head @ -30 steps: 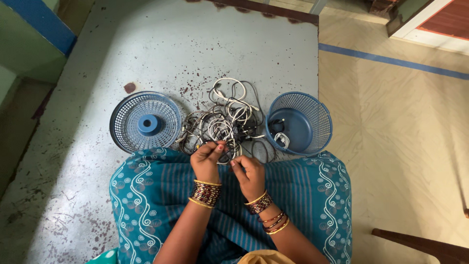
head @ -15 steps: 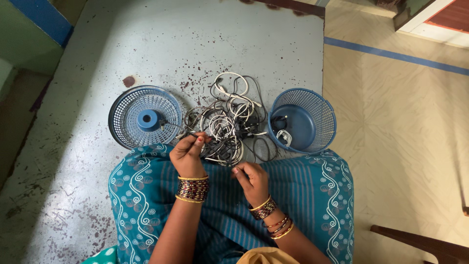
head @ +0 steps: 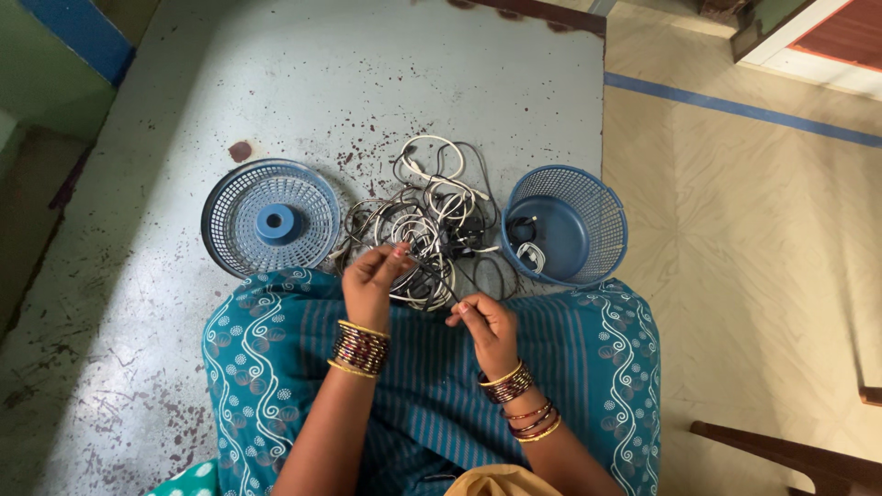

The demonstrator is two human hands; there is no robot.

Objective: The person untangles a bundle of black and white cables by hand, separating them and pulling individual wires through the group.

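Both hands pinch one thin dark cable (head: 432, 276): left hand (head: 372, 280) at ten o'clock, right hand (head: 485, 323) at four. Its far end vanishes into the tangled cable pile (head: 432, 225) at twelve.

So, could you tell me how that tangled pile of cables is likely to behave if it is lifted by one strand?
The pile of cables would probably be floppy, since its thin strands lie in loose loops. Because the loops cross one another, several would likely drag up together. The dark cable stretched between left hand and right hand suggests little weight.
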